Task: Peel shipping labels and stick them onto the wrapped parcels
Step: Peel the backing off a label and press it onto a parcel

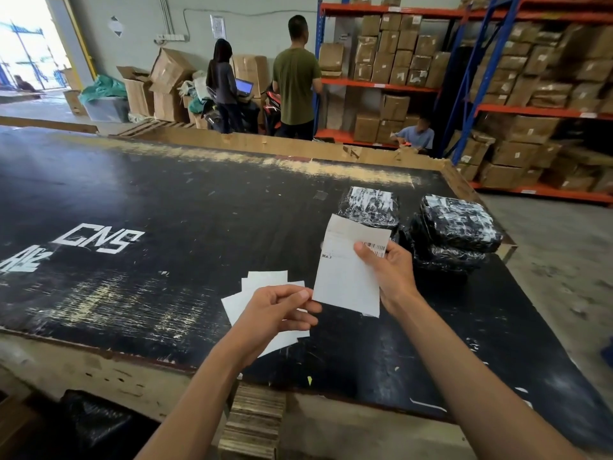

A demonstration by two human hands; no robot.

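A white shipping label sheet (348, 273) with a barcode near its top right hangs above the black table (166, 207). My right hand (388, 270) grips its right side, thumb across the front. My left hand (282, 310) pinches the sheet's lower left corner between thumb and forefinger. Under my left hand lie several loose white label sheets (265, 283), fanned on the table. Two black plastic-wrapped parcels sit beyond: one (371, 204) just behind the held sheet, with a white label on top, and another (459, 224) stacked on more wrapped parcels at the right.
The table's right edge (507, 240) runs close beside the parcels. Three people (295, 78) stand or crouch past the far edge, by cardboard boxes. Orange and blue shelving (497, 111) full of boxes fills the back right. A cardboard stack (255, 423) sits below the near edge.
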